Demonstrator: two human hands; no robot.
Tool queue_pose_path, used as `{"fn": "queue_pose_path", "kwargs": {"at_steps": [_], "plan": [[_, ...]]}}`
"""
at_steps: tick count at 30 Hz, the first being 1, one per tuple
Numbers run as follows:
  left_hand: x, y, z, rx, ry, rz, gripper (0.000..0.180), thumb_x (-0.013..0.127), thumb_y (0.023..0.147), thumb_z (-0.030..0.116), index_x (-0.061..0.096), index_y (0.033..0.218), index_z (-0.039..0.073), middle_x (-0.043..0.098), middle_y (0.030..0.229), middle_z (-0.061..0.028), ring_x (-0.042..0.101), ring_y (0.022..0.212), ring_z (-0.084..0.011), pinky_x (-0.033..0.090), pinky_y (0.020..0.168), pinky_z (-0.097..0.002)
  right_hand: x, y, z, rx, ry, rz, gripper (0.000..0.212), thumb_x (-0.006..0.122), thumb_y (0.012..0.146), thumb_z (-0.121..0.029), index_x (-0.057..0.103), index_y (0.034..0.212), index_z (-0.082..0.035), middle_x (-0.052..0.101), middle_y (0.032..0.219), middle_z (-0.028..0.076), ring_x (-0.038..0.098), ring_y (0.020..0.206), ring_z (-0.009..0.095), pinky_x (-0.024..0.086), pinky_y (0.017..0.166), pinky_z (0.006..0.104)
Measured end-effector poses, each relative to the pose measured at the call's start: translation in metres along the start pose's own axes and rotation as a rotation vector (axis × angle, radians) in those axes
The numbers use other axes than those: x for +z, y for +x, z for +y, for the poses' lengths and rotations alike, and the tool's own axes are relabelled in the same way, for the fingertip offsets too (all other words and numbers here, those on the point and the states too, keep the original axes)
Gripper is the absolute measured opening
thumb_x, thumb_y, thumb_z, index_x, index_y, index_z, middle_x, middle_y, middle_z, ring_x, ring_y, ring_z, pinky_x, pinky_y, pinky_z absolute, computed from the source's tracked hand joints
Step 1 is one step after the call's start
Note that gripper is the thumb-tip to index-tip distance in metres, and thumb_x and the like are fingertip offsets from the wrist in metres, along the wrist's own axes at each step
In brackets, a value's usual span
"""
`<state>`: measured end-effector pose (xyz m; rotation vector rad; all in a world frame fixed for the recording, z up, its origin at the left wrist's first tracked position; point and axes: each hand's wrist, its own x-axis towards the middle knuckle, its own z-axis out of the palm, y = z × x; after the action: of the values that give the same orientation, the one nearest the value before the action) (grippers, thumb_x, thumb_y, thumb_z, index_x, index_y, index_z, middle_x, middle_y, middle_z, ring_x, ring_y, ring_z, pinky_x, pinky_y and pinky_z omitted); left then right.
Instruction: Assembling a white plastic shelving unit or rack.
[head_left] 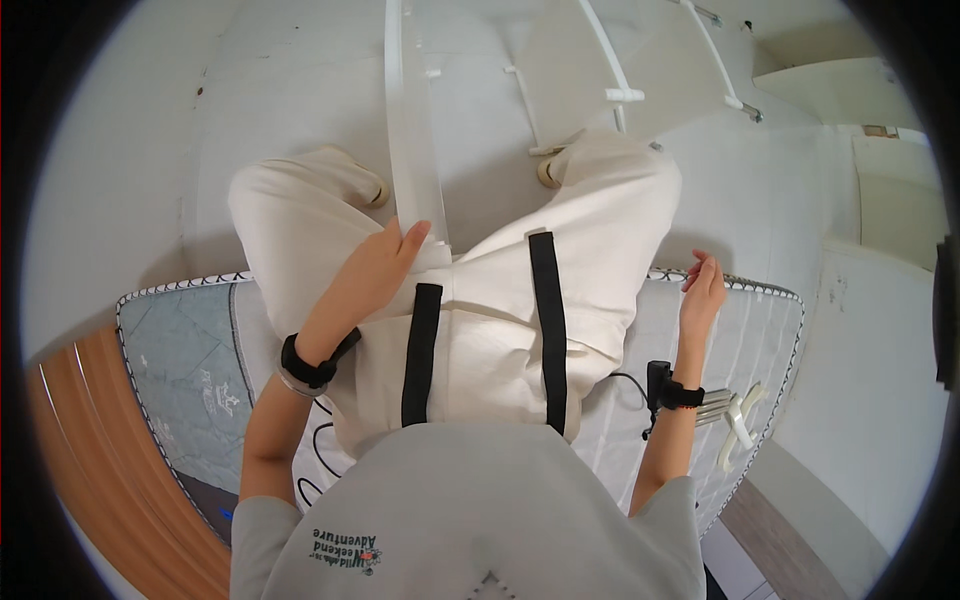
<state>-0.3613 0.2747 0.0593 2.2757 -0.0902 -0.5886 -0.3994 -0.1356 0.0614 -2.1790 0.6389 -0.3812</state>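
Note:
My left hand (pixel 378 268) is closed round the near end of a long white panel (pixel 415 140) with a raised rim. The panel runs away from me between my knees, and its far end passes out of the top of the view. My right hand (pixel 704 286) hovers beside my right thigh, its fingers loosely curled and a little apart, with nothing visible in them. By my right wrist, several metal tubes (pixel 712 407) lie on the quilted mattress (pixel 190 370) next to white plastic brackets (pixel 741 428).
A white rack frame with pale sheet panels (pixel 570 75) stands on the floor beyond my right knee. Black cables (pixel 322 440) lie by my left hip. Orange-brown curtain-like folds (pixel 120 450) are at the left, and a white cabinet (pixel 860 330) is at the right.

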Motion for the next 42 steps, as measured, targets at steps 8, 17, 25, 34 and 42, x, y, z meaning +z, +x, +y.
{"fn": "queue_pose_path", "kwargs": {"at_steps": [8,17,25,34,42], "plan": [[-0.009,0.036,-0.063,0.586,0.14,0.297,0.052,0.037,0.092,0.044,0.05,0.095,-0.007,0.055,0.083,-0.0285,0.051,0.084,-0.0434,0.041,0.071,-0.0435,0.041,-0.022,-0.063,-0.247,-0.004,-0.249,0.028,0.034,0.09,-0.008,0.054,0.108,0.001,0.05,0.075,0.004,0.041,0.055,0.008,0.036,0.052,0.0225],[-0.065,0.044,-0.039,-0.348,-0.524,0.064,0.061,0.028,0.087,0.062,0.048,0.073,0.006,0.032,0.045,0.0033,0.022,0.036,-0.0069,0.02,0.035,-0.024,0.062,-0.027,-0.062,-0.268,-0.035,-0.411,0.024,0.039,0.084,0.001,0.053,0.104,0.001,0.052,0.078,0.011,0.05,0.07,0.02,0.041,0.066,0.0277],[-0.103,0.03,-0.03,-0.313,-0.494,0.115,0.05,0.034,0.09,0.056,0.033,0.067,0.011,0.022,0.043,0.0058,0.017,0.036,-0.0059,0.019,0.036,-0.0228,0.086,-0.03,-0.094,-0.418,-0.084,-0.56,0.02,0.048,0.08,0.002,0.055,0.098,0.001,0.053,0.081,0.012,0.053,0.071,0.023,0.044,0.066,0.0291],[-0.149,-0.01,0.009,-0.271,-0.428,0.195,0.051,0.035,0.09,0.055,0.03,0.06,0.013,0.019,0.044,0.0066,0.016,0.038,-0.0058,0.015,0.039,-0.0222,0.169,-0.012,-0.086,-1.082,-0.559,-0.753,0.05,0.062,0.069,-0.008,0.047,0.117,-0.01,0.044,0.12,0.01,0.038,0.116,0.027,0.027,0.097,0.0471],[-0.15,-0.023,0.017,-0.303,-0.487,0.182,0.049,0.037,0.09,0.052,0.033,0.063,0.012,0.016,0.047,0.006,0.013,0.04,-0.0058,0.013,0.04,-0.0228,0.181,0.0,-0.094,-0.896,-0.825,-1.135,0.039,0.063,0.07,-0.014,0.053,0.108,-0.01,0.058,0.102,0.01,0.054,0.099,0.027,0.033,0.092,0.0477]]}}
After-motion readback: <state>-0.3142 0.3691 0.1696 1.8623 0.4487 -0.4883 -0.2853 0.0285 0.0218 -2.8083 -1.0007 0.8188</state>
